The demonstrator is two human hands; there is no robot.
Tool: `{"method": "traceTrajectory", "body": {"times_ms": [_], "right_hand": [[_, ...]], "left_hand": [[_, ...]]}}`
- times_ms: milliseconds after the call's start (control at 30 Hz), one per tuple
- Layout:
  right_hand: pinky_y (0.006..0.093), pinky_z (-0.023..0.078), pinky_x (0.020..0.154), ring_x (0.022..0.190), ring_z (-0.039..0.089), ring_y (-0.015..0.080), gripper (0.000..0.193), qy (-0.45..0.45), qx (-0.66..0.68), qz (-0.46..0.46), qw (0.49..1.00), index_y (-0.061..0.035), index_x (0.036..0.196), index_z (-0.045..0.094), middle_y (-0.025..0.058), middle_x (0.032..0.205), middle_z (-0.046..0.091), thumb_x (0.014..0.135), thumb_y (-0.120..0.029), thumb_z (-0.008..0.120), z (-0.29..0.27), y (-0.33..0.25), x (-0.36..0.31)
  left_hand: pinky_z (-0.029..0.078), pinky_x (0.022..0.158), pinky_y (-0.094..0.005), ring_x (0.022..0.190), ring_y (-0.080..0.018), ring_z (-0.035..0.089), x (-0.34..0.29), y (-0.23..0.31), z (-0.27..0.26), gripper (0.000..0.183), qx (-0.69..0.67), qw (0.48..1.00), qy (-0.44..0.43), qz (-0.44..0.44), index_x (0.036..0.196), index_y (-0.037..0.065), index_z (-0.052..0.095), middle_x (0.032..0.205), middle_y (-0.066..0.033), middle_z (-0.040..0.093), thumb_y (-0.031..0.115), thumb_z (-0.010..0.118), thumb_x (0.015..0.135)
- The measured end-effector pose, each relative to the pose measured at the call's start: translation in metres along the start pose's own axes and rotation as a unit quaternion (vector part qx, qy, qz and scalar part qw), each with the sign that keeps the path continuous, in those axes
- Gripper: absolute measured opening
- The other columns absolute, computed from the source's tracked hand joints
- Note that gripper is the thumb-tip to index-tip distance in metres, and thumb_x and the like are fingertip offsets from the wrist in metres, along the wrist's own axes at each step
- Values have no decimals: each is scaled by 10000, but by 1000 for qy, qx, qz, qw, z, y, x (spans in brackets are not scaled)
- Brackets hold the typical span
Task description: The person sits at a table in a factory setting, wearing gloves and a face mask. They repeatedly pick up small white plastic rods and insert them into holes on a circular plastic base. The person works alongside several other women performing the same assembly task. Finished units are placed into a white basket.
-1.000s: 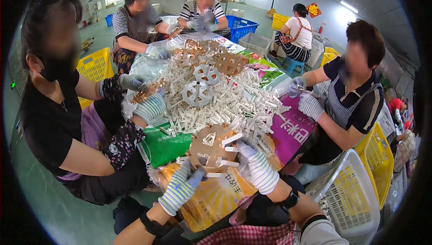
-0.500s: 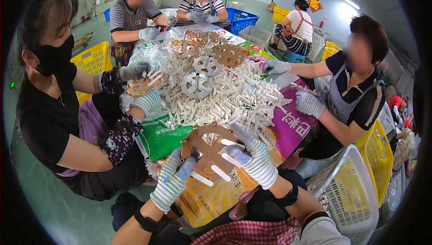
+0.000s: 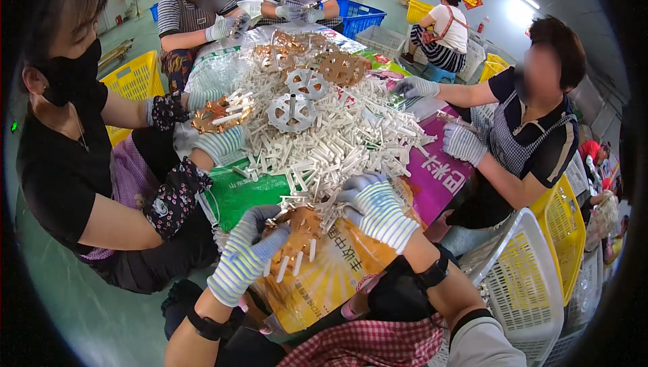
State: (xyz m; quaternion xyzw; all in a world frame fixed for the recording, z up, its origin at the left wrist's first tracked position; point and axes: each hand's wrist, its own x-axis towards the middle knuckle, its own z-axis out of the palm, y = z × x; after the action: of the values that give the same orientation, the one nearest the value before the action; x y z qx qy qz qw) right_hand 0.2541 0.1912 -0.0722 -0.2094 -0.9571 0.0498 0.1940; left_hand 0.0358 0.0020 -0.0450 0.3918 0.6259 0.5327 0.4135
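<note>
Copper-coloured round plate with cut-outs (image 3: 305,222) tilts between the hands, just right of the left hand (image 3: 244,253), which pinches its edge and is nearer. Short white strips (image 3: 283,268) project from it, long axes toward the wearer. Apart from it, the right hand (image 3: 379,208) bends over the near edge of the heaped white pieces (image 3: 331,158); I cannot tell whether it grips any. Fingers hide the plate's left rim.

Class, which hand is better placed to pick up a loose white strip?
Probably the right hand: it is at the edge of the white pile, while the left hand holds the coppery disc.
</note>
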Motion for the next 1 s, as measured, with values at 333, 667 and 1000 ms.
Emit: {"method": "traceTrajectory", "body": {"times_ms": [333, 667, 1000], "right_hand": [[504, 383, 1056, 1085, 578, 302, 262, 2, -119, -19, 993, -105, 950, 671, 109, 1080, 622, 708, -193, 723, 27, 9, 1], [393, 505, 725, 825, 633, 308, 121, 121, 248, 99, 956, -64, 950, 603, 100, 900, 644, 858, -97, 675, -3, -20, -6], [535, 299, 1114, 1107, 583, 269, 168, 171, 157, -82, 969, -158, 1009, 681, 26, 1008, 651, 848, -207, 691, -9, -75, -1]], "left_hand": [[454, 1012, -297, 1120, -150, 588, -2, -10, -2, 451, 31, 998, -13, 50, 1372, 14, 494, 1200, -78, 634, 109, 605, 945], [450, 1023, -326, 1177, -197, 578, -8, -9, 10, 504, 47, 991, -4, 124, 1376, 13, 513, 1250, -126, 627, 77, 623, 888], [465, 984, -296, 1105, -174, 595, -6, -26, 32, 484, 34, 990, -64, 120, 1393, 1, 493, 1220, -105, 628, 47, 571, 918]]}}
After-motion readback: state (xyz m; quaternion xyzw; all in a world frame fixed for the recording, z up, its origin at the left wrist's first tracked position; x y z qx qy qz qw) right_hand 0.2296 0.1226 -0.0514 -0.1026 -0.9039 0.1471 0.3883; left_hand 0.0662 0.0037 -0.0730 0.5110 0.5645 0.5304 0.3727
